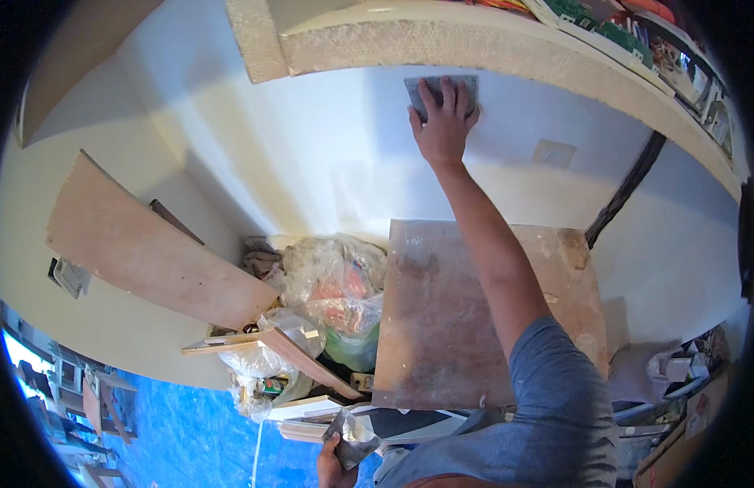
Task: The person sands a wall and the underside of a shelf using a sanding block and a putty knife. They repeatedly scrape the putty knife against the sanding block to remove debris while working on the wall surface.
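Note:
At the top centre, my right hand (pixel 445 131) presses a flat grey plate, perhaps a scraper blade or sanding sheet (pixel 438 91), against the white wall (pixel 365 146), just under a rough-edged shelf. Its fingers are spread over the plate. Low in the view, near my body, my left hand (pixel 335 466) holds a square grey metal plate (pixel 351 438) with a pale paste-like lump (pixel 355 430) on it. To the right of my right hand, a pale wall plate (pixel 554 154) sits on the wall.
A stained wooden board (pixel 438 341) stands below my right arm. Plastic bags (pixel 334 287) are heaped left of it. A long plywood panel (pixel 151 244) leans at the left. Overhead runs a shelf (pixel 444 46) with cluttered parts. A blue floor (pixel 182 433) shows lower left.

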`<control>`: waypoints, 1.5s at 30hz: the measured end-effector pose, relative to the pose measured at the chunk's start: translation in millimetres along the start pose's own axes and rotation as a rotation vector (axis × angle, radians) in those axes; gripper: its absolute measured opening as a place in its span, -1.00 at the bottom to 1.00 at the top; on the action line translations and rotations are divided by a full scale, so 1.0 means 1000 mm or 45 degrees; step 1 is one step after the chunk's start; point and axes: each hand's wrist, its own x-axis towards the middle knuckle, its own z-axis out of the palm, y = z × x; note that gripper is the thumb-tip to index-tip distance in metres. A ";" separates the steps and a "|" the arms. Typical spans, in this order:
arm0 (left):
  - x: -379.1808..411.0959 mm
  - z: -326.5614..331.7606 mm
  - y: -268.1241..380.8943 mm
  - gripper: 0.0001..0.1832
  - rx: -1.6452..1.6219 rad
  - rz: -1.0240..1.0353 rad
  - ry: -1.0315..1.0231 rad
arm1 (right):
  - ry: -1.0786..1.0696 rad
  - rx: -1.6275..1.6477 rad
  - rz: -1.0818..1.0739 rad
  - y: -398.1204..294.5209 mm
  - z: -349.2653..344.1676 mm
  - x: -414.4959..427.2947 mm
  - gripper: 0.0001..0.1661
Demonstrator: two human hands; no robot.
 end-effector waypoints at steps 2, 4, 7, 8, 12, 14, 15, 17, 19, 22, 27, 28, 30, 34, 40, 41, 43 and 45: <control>0.000 0.000 -0.001 -0.38 0.009 -0.004 0.016 | -0.010 -0.035 -0.022 0.010 0.013 -0.032 -0.29; 0.000 0.000 -0.001 -0.38 0.019 -0.014 0.035 | -0.070 -0.031 -0.026 0.016 0.020 -0.064 -0.30; -0.002 0.000 -0.003 -0.39 0.030 -0.030 0.067 | -0.187 -0.018 -0.006 0.023 0.031 -0.112 -0.29; -0.002 0.000 -0.004 -0.39 0.037 -0.034 0.074 | -0.218 -0.030 0.009 0.025 0.033 -0.128 -0.29; -0.003 0.002 -0.004 -0.39 0.059 -0.044 0.091 | -0.375 -0.035 0.047 0.037 0.037 -0.175 -0.29; -0.002 0.004 -0.004 -0.39 0.078 -0.049 0.094 | -0.442 -0.021 0.095 0.039 0.032 -0.190 -0.29; -0.002 0.006 -0.004 -0.39 0.085 -0.050 0.092 | -0.468 -0.014 0.114 0.039 0.029 -0.192 -0.29; -0.002 0.006 -0.006 -0.39 0.082 -0.050 0.096 | -0.474 0.033 0.139 0.031 0.012 -0.192 -0.32; -0.003 0.007 -0.006 -0.40 0.084 -0.052 0.096 | -0.367 0.083 0.121 0.024 -0.008 -0.171 -0.35; -0.003 0.010 -0.007 -0.40 0.090 -0.049 0.107 | -0.108 0.127 0.109 0.014 -0.038 -0.116 -0.43; -0.009 0.026 -0.002 -0.41 0.091 -0.017 0.080 | 0.051 0.089 0.079 0.019 -0.043 -0.034 -0.46; -0.010 0.026 -0.002 -0.42 0.097 -0.018 0.075 | 0.043 0.062 0.079 0.017 -0.044 -0.026 -0.47; -0.011 0.024 -0.004 -0.42 0.108 -0.018 0.066 | -0.023 0.032 0.094 0.012 -0.044 -0.016 -0.48; -0.009 0.006 -0.005 -0.39 0.098 -0.059 0.014 | -0.061 -0.002 0.099 0.008 -0.039 -0.009 -0.49; -0.008 0.000 -0.007 -0.36 0.126 -0.039 -0.016 | -0.131 -0.076 0.164 0.004 -0.035 -0.006 -0.51; -0.008 -0.001 -0.007 -0.36 0.139 -0.036 -0.024 | -0.158 -0.082 0.166 0.004 -0.037 -0.007 -0.50; -0.007 -0.005 -0.009 -0.35 0.171 -0.015 -0.051 | -0.215 -0.090 0.169 -0.001 -0.049 -0.013 -0.49; -0.001 -0.011 -0.010 -0.34 0.170 0.053 -0.087 | -0.169 0.047 0.118 -0.008 -0.080 -0.028 -0.50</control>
